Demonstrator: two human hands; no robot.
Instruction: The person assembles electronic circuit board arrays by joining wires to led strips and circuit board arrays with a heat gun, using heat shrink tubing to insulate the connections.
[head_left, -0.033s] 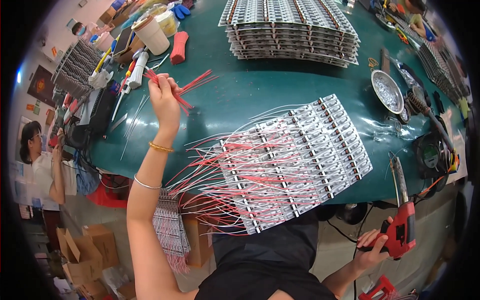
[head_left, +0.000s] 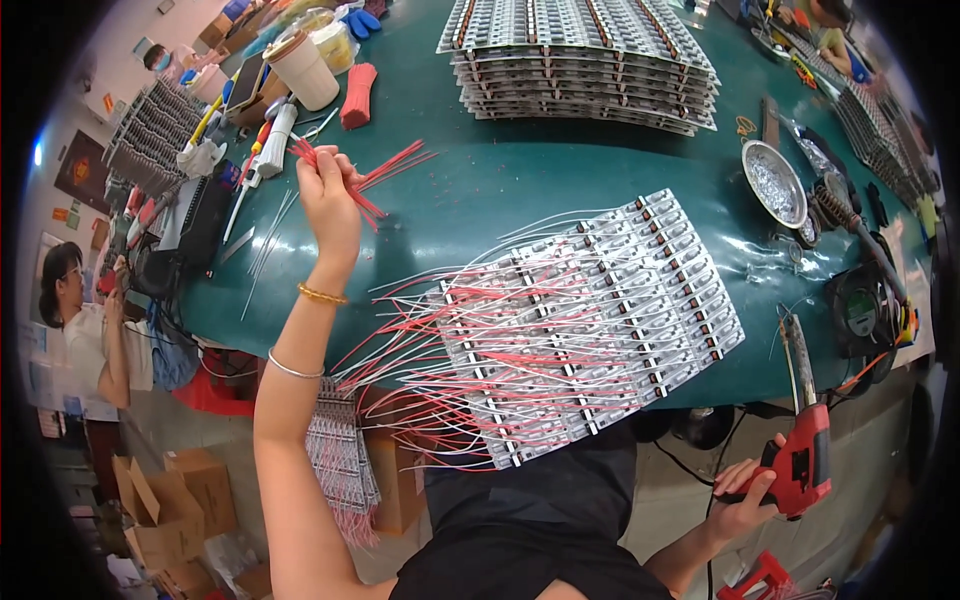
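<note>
My left hand [head_left: 328, 188], raised over the table's left part, is closed round a bunch of thin red wires [head_left: 400, 165] that stick out on both sides of the fist. At the lower right, beyond the table's front edge, my right hand [head_left: 745, 495] grips a red and black soldering gun [head_left: 803, 460]. Its metal tip [head_left: 800, 355] points up and away from me. Between my hands lies a panel of small circuit boards [head_left: 600, 320] in rows. Many red and white wires [head_left: 420, 345] hang off its left side, past the table edge.
Stacked panels [head_left: 585, 75] stand at the back. A metal dish [head_left: 775, 185] and a small fan [head_left: 862, 310] are on the right. A red wire bundle [head_left: 358, 95], a cup [head_left: 303, 70] and loose white wires [head_left: 268, 245] lie on the left. Another person [head_left: 90, 320] sits at far left.
</note>
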